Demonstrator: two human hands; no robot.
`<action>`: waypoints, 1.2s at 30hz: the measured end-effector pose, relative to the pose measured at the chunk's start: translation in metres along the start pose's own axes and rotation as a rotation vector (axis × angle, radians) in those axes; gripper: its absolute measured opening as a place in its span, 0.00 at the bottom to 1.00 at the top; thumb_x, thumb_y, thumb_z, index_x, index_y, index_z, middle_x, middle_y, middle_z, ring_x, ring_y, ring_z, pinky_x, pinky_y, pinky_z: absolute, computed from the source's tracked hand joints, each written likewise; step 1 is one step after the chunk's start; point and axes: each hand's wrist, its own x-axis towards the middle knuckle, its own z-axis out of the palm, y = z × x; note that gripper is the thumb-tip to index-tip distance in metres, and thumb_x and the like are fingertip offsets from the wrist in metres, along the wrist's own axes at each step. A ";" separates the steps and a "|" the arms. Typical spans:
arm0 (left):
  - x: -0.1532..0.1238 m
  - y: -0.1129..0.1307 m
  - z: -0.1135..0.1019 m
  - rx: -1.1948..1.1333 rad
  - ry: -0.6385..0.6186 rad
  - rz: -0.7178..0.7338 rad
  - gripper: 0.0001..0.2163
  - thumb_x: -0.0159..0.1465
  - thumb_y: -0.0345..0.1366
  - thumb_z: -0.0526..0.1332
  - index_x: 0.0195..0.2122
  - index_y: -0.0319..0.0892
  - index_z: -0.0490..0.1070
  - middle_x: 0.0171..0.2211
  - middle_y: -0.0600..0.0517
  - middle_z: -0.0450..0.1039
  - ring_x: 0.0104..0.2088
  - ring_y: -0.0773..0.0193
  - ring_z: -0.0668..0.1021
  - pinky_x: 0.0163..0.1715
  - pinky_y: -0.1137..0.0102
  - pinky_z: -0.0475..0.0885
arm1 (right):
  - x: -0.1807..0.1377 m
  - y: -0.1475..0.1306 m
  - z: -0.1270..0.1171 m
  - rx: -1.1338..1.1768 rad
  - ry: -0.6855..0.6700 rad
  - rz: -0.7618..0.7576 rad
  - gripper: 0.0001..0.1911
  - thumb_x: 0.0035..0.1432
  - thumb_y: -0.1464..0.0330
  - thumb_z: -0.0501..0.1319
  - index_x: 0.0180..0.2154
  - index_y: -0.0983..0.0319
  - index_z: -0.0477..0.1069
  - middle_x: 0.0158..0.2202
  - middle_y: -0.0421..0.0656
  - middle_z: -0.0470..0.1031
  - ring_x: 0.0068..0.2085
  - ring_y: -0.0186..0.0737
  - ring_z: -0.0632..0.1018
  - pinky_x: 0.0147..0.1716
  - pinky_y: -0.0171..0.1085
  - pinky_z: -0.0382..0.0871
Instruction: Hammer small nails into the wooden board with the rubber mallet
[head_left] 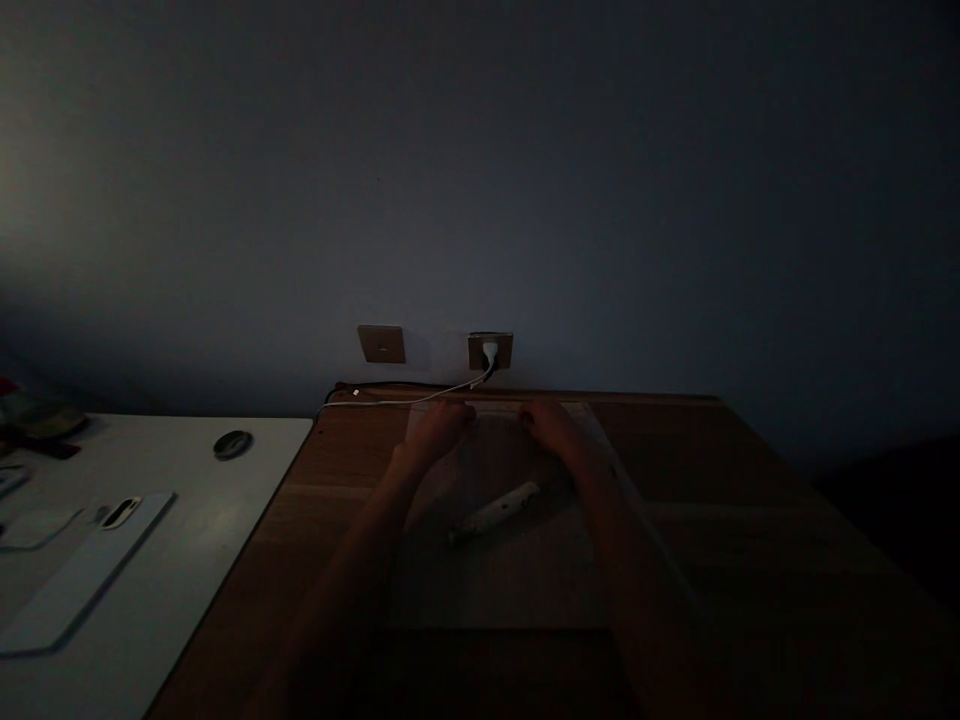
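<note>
A pale, thin see-through sheet (495,590) lies on the wooden table. At its far left corner my left hand (441,432) has its fingers curled in on the edge. My right hand (553,428) is closed in the same way on the far edge, a short gap to the right. Between my forearms a slim white tool (499,510) with a dark end rests slantwise on the sheet, touched by neither hand; its kind is hard to make out. Low light hides the fingertips' detail.
Beyond the wooden table (720,480) is a wall with two socket plates; a white plug (490,352) and cable (390,403) run along the back edge. A white table (217,540) adjoins on the left, bearing a dark ring (232,444) and a white board with a handle slot (82,590).
</note>
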 end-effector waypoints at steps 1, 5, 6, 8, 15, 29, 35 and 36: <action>0.000 0.002 0.000 0.001 0.005 -0.010 0.12 0.64 0.24 0.57 0.40 0.41 0.80 0.41 0.45 0.81 0.45 0.58 0.81 0.47 0.68 0.73 | 0.000 -0.002 0.001 -0.001 -0.004 -0.003 0.15 0.59 0.79 0.58 0.43 0.64 0.80 0.47 0.52 0.82 0.49 0.45 0.79 0.48 0.36 0.67; 0.001 0.009 -0.004 -0.040 0.085 -0.031 0.11 0.67 0.27 0.57 0.41 0.41 0.80 0.43 0.44 0.80 0.46 0.58 0.80 0.48 0.68 0.72 | 0.000 -0.007 -0.001 -0.003 0.014 -0.023 0.17 0.58 0.81 0.57 0.43 0.64 0.80 0.49 0.53 0.81 0.52 0.46 0.78 0.51 0.38 0.66; 0.001 0.011 -0.005 -0.056 0.104 -0.028 0.11 0.67 0.27 0.57 0.42 0.41 0.80 0.44 0.44 0.80 0.46 0.58 0.80 0.49 0.68 0.72 | 0.001 -0.008 -0.002 -0.001 0.023 -0.033 0.18 0.59 0.81 0.56 0.45 0.63 0.80 0.50 0.53 0.80 0.54 0.46 0.77 0.53 0.38 0.65; 0.001 0.014 -0.006 -0.079 0.111 -0.026 0.11 0.67 0.27 0.58 0.44 0.42 0.80 0.45 0.45 0.80 0.47 0.58 0.80 0.49 0.68 0.72 | 0.003 -0.010 -0.002 0.006 0.033 -0.053 0.20 0.59 0.82 0.55 0.49 0.63 0.78 0.53 0.52 0.79 0.56 0.44 0.76 0.55 0.37 0.64; 0.002 0.017 0.003 -0.073 0.057 0.004 0.14 0.66 0.26 0.56 0.45 0.42 0.80 0.45 0.45 0.81 0.46 0.58 0.81 0.47 0.69 0.72 | 0.004 -0.021 0.007 0.006 -0.002 -0.067 0.17 0.59 0.80 0.58 0.45 0.64 0.80 0.49 0.52 0.81 0.52 0.46 0.78 0.52 0.37 0.66; 0.007 0.020 0.009 -0.111 0.076 -0.127 0.13 0.65 0.26 0.56 0.43 0.41 0.79 0.43 0.44 0.81 0.45 0.57 0.81 0.45 0.68 0.73 | 0.004 -0.049 0.006 0.036 0.045 -0.108 0.18 0.62 0.78 0.56 0.46 0.63 0.81 0.48 0.51 0.82 0.52 0.46 0.79 0.52 0.36 0.66; 0.008 0.017 0.013 -0.156 0.127 -0.166 0.10 0.63 0.26 0.59 0.41 0.40 0.78 0.43 0.44 0.81 0.45 0.57 0.80 0.46 0.68 0.73 | 0.007 -0.051 0.013 0.031 0.036 -0.085 0.17 0.61 0.78 0.56 0.43 0.63 0.82 0.46 0.52 0.83 0.51 0.47 0.80 0.50 0.37 0.67; 0.008 0.016 0.014 -0.159 0.133 -0.162 0.10 0.63 0.26 0.59 0.41 0.40 0.78 0.43 0.45 0.81 0.45 0.57 0.80 0.46 0.68 0.73 | 0.007 -0.051 0.013 0.030 0.036 -0.082 0.17 0.61 0.78 0.56 0.43 0.63 0.82 0.46 0.52 0.83 0.51 0.47 0.80 0.50 0.37 0.67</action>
